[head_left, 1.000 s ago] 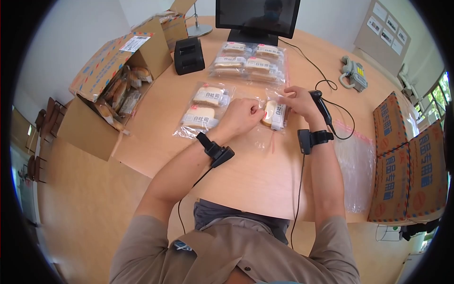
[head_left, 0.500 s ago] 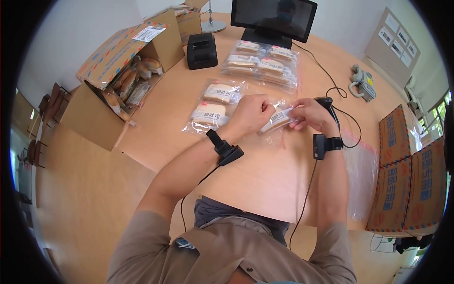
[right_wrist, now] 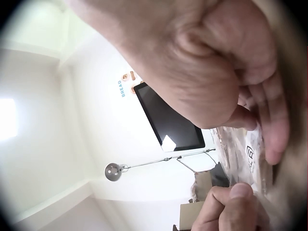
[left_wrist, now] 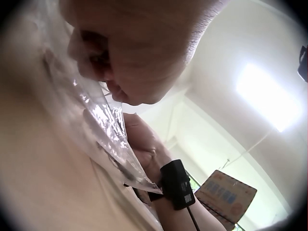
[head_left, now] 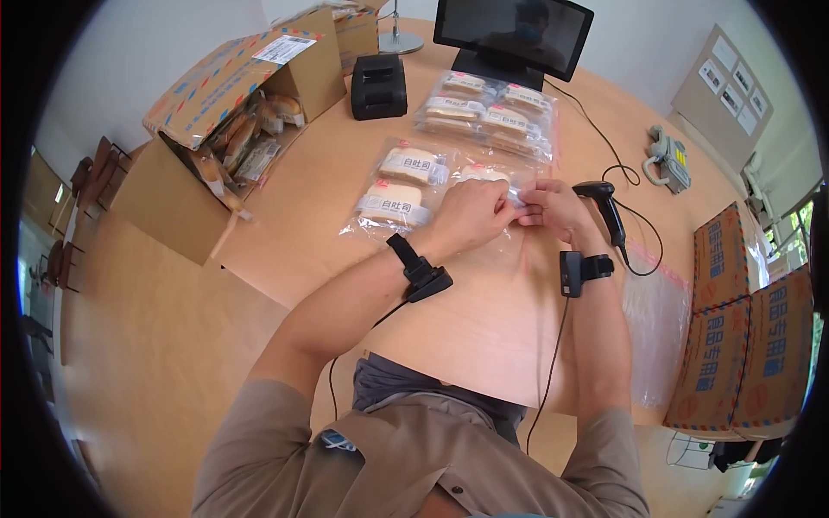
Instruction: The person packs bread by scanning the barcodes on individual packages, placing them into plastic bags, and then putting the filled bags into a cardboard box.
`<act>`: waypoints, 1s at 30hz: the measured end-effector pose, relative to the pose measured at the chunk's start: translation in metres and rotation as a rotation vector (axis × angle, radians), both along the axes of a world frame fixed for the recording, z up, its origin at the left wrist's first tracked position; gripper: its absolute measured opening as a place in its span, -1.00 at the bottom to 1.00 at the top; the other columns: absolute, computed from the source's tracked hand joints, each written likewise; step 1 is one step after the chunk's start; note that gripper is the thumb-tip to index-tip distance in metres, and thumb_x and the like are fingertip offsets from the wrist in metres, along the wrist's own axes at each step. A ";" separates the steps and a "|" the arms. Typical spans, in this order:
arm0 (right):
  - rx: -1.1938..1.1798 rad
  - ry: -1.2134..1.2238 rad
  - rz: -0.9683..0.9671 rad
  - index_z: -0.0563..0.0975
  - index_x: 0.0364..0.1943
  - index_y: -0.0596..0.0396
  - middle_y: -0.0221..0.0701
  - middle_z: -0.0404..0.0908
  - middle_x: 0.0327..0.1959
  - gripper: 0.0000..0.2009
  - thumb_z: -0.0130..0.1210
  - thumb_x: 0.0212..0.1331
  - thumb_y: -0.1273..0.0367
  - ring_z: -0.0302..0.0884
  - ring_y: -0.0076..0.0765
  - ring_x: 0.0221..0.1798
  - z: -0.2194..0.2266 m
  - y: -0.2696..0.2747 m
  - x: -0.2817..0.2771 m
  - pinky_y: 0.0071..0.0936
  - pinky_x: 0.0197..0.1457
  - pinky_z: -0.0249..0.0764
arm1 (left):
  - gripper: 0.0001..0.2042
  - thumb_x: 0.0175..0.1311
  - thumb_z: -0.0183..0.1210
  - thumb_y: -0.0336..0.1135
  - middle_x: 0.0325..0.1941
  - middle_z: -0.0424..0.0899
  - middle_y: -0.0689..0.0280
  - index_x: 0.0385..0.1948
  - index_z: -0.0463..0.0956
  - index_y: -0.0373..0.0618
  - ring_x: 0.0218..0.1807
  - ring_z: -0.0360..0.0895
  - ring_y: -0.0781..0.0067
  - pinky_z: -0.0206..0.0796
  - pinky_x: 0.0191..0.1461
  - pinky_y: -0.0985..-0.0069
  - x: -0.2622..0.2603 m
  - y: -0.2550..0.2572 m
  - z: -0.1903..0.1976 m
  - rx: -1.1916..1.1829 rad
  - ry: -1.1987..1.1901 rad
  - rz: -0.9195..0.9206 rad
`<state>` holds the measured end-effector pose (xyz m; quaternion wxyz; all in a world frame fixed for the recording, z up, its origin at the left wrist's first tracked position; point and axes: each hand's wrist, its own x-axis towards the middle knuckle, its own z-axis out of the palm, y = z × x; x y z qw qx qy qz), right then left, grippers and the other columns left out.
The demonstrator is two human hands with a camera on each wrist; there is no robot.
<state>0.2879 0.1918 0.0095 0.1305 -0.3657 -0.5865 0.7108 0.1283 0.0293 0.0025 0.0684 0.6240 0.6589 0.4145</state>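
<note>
In the head view, a clear plastic bag [head_left: 499, 252] lies on the table under my hands. Two wrapped toast packs, the upper one [head_left: 409, 164] and the lower one [head_left: 391, 204], sit at its left. A third toast pack [head_left: 484, 173] shows just beyond my hands, partly covered by them. My left hand [head_left: 473, 212] pinches the bag film between thumb and curled fingers, which the right wrist view shows too. My right hand [head_left: 554, 209] holds the end of the third pack's wrapper [right_wrist: 251, 154] between thumb and fingers. The fingertips of both hands nearly meet.
Beyond stand filled toast bags [head_left: 488, 112], a monitor [head_left: 514, 39] and a black printer [head_left: 378, 86]. An open carton [head_left: 233, 82] of bread is at left. A scanner [head_left: 610, 211], telephone [head_left: 667, 161], flat plastic bags [head_left: 649, 332] and stacked cartons [head_left: 734, 345] are at right.
The third toast pack first lay upright under the right hand, then tilted in its grip, and now sits farther from me behind both hands. The right hand has come close to the left.
</note>
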 end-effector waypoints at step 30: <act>0.654 -0.006 -0.313 0.66 -0.05 0.12 -0.39 0.68 -0.47 -0.75 0.30 0.49 0.21 0.62 -0.56 -0.56 0.015 0.059 0.044 -0.62 -0.54 0.47 | -0.64 0.58 0.25 -0.06 -0.01 0.80 0.19 0.15 0.66 -0.15 -0.01 0.75 0.29 0.55 0.07 0.31 -0.074 -0.026 0.053 -0.316 -0.247 -0.420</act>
